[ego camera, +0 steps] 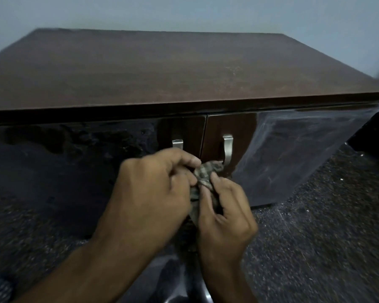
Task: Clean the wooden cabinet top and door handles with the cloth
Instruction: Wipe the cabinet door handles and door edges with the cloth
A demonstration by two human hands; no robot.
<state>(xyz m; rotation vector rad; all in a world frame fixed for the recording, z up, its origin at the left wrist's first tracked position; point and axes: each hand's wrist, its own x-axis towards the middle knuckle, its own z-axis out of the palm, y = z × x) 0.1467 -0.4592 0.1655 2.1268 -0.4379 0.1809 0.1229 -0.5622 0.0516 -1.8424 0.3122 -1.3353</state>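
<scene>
Both forearms reach in from the bottom edge, and between them the crumpled, grey-brown patterned cloth (pixel 202 180) is bunched up just in front of the cabinet doors. The left hand (pixel 153 193) is curled closed over the cloth's left side, while the right hand (pixel 225 217) pinches its lower part between thumb and fingers. The cloth's top corner lies against the foot of the curved, brushed-metal right door handle (pixel 227 150). The matching left door handle (pixel 177 144) is mostly hidden behind the left knuckles.

To do this step well, it seems best to wrap a fold of cloth around each handle and draw it along the full curve, including the inner face.

Glossy dark-brown cabinet doors (pixel 282 149) show streaks and reflections, and the matte wooden cabinet top (pixel 162 68) above carries faint pale scuffs. A plain bluish wall (pixel 184 12) stands behind, and a dark speckled floor (pixel 326 237) lies below.
</scene>
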